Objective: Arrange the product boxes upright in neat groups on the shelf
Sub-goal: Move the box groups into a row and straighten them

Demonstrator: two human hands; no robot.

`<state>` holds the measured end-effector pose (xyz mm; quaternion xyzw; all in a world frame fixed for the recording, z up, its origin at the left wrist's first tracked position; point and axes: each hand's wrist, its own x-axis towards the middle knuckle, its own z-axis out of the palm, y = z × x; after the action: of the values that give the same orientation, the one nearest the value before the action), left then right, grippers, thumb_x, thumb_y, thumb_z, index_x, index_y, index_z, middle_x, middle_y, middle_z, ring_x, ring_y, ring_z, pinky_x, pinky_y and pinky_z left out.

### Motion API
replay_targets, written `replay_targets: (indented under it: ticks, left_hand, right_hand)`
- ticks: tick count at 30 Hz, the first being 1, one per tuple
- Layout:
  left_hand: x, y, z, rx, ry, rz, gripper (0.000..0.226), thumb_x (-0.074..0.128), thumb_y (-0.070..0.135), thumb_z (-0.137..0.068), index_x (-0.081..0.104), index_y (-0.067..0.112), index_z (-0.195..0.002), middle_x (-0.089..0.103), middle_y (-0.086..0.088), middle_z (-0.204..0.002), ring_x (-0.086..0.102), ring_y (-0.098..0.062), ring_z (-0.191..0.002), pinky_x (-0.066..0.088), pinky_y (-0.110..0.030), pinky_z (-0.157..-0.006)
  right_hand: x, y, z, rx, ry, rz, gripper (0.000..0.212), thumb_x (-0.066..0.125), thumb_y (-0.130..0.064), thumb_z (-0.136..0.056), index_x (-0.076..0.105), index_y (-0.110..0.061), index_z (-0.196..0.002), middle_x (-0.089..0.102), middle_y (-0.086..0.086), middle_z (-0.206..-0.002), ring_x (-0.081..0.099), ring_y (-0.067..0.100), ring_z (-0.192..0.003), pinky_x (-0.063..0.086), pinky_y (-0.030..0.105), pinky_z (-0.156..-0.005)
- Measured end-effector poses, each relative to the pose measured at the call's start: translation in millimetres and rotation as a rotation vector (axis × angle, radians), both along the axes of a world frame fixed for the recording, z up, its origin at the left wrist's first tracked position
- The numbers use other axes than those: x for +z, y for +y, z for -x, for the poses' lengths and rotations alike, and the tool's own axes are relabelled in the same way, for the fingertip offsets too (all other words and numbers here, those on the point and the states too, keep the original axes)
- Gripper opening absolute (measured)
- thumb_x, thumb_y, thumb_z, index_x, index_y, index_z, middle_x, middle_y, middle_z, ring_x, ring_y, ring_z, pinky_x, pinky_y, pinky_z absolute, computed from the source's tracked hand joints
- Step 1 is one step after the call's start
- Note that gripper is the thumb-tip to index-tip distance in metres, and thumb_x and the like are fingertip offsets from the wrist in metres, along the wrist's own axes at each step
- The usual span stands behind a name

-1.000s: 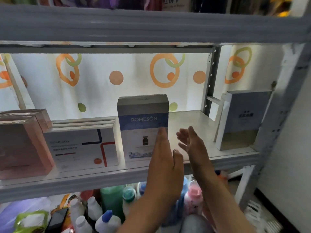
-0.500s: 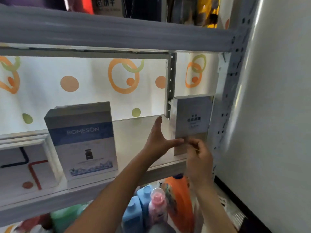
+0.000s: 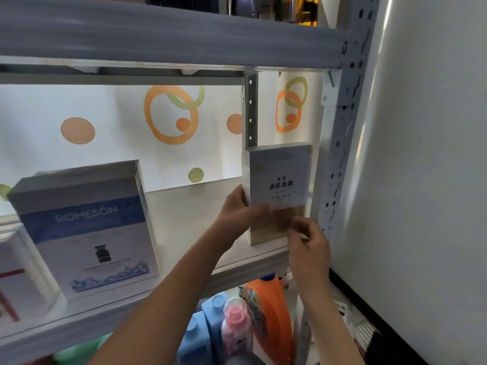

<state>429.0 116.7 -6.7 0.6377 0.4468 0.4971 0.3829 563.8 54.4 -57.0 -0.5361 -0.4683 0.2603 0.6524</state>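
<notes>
Head view, and we're looking up at a grey metal shelf [image 3: 184, 270] with both hands on one box at its far right end. Our left hand [image 3: 238, 213] comes in from the left, thumb laid across the front of the grey box [image 3: 279, 177] and the fingers going behind its left edge, so it grips that side. Our right hand [image 3: 307, 241] is low on the box's right front corner, fingers curled in as if pinching the bottom edge; motion blur there leaves us unable to tell how firm that hold is. The grey box stands upright at the shelf's right end, just beside the perforated upright post [image 3: 340, 159], dark Chinese lettering on its pale upper face and a tan band across its lower part. Well apart to the left stands the ROMESON box [image 3: 84, 227], upright, with a blue band and a small dark bottle printed on white. At the far left edge we catch part of a white box with red lines [image 3: 13, 293], touching or nearly touching the ROMESON box. Behind everything hangs a white backdrop with orange and green rings [image 3: 171, 114]. Below the shelf sit an orange bottle [image 3: 271, 306], a pink-capped bottle [image 3: 234, 320] and blue bottles [image 3: 200, 330].
</notes>
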Motion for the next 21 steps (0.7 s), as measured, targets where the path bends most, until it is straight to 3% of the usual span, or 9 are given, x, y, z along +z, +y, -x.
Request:
replay_targets:
  ticks: [4, 8, 11, 15, 18, 21]
  left_hand:
    - [-2.4, -13.8, 13.7, -0.018, 0.004, 0.003, 0.063, 0.086, 0.041, -0.058, 0.059, 0.019, -0.111, 0.067, -0.002, -0.107, 0.064, -0.02, -0.1, 0.059, -0.042, -0.08]
    - [-3.0, -30.9, 32.5, -0.043, -0.025, -0.006, 0.067, 0.085, 0.041, -0.058, 0.058, 0.017, -0.115, 0.068, -0.001, -0.111, 0.064, -0.019, -0.104, 0.057, -0.043, -0.085]
    - [0.0, -41.8, 43.1, -0.074, -0.017, -0.019, 0.071, 0.085, 0.043, -0.056, 0.058, 0.018, -0.117, 0.068, 0.0, -0.113, 0.064, -0.021, -0.107, 0.057, -0.041, -0.087]
    - [3.3, -51.8, 51.1, -0.063, -0.003, 0.015, 0.066, 0.082, 0.04, -0.062, 0.056, 0.021, -0.12, 0.066, 0.002, -0.114, 0.062, -0.019, -0.107, 0.057, -0.039, -0.087]
    - [2.3, -60.6, 50.8, 0.032, -0.023, -0.001, 0.056, 0.081, 0.034, -0.072, 0.051, 0.02, -0.118, 0.063, 0.004, -0.111, 0.061, -0.016, -0.103, 0.057, -0.027, -0.08]
    - [-2.0, -74.3, 42.4, 0.262, 0.028, -0.097, 0.047, 0.075, 0.035, -0.079, 0.041, 0.036, -0.112, 0.051, 0.024, -0.102, 0.055, -0.003, -0.092, 0.048, -0.01, -0.063]
  right_hand:
    - [1.7, -2.0, 2.3, -0.023, 0.047, -0.042, 0.031, 0.065, -0.015, -0.088, 0.057, -0.029, -0.115, 0.061, -0.015, -0.108, 0.059, 0.003, -0.101, 0.05, 0.024, -0.086]
    - [11.6, -3.2, 4.0, 0.103, 0.057, -0.013, 0.056, 0.072, -0.019, -0.085, 0.045, -0.029, -0.133, 0.054, -0.012, -0.125, 0.053, 0.006, -0.112, 0.046, 0.026, -0.088]
    - [19.0, 1.0, 1.5, 0.317, -0.001, 0.033, 0.047, 0.076, -0.018, -0.081, 0.055, -0.029, -0.121, 0.064, -0.007, -0.116, 0.059, 0.012, -0.111, 0.051, 0.028, -0.086]
    - [27.0, 12.9, -2.5, 0.479, -0.076, 0.177, 0.051, 0.08, -0.031, -0.068, 0.06, -0.033, -0.115, 0.068, -0.006, -0.111, 0.061, 0.019, -0.108, 0.052, 0.045, -0.095]
    - [30.5, 19.7, 5.3, 0.49, -0.108, 0.216, 0.06, 0.079, -0.04, -0.063, 0.057, -0.035, -0.118, 0.067, -0.006, -0.112, 0.062, 0.021, -0.106, 0.053, 0.046, -0.094]
    - [30.4, 23.2, 16.8, 0.478, -0.112, 0.204, 0.054, 0.079, -0.033, -0.073, 0.055, -0.031, -0.122, 0.066, -0.004, -0.113, 0.062, 0.021, -0.106, 0.054, 0.043, -0.093]
